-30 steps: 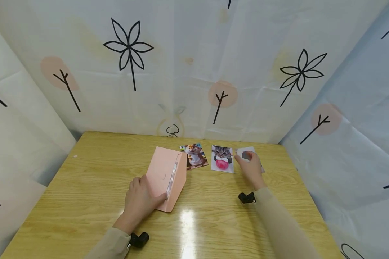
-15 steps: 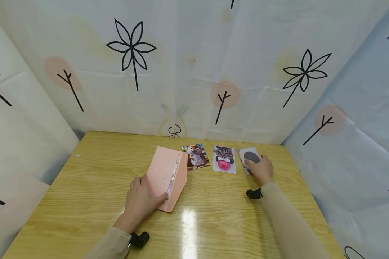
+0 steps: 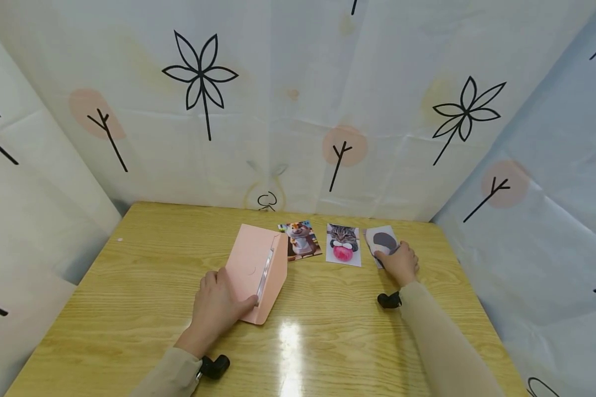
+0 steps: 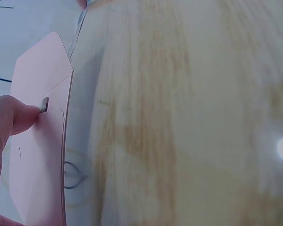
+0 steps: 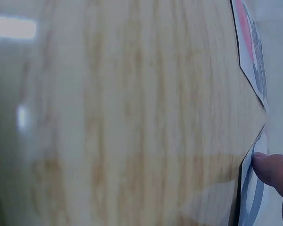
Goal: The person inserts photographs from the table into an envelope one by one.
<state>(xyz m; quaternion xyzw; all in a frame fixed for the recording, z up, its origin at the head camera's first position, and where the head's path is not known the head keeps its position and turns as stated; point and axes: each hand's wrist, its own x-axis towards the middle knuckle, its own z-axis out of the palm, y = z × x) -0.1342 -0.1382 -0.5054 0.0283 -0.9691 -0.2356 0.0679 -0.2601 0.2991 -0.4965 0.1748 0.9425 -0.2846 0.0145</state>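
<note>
Left hand (image 3: 217, 307) grips pink envelope (image 3: 247, 262), flap open; right hand (image 3: 401, 263) pinches rightmost photo (image 3: 383, 240), thumb on near edge, at far side of table (image 3: 340, 314), just right of cat photo (image 3: 343, 243)

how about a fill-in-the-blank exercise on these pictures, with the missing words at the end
1. The envelope in the left grip is ____ in colour.
2. The middle card shows a striped ____.
3. The right grip touches the rightmost card, one of ____ cards seen outside the envelope.
4. In the head view, the leftmost card is partly hidden behind the ____.

Missing words: pink; cat; three; envelope.
</note>
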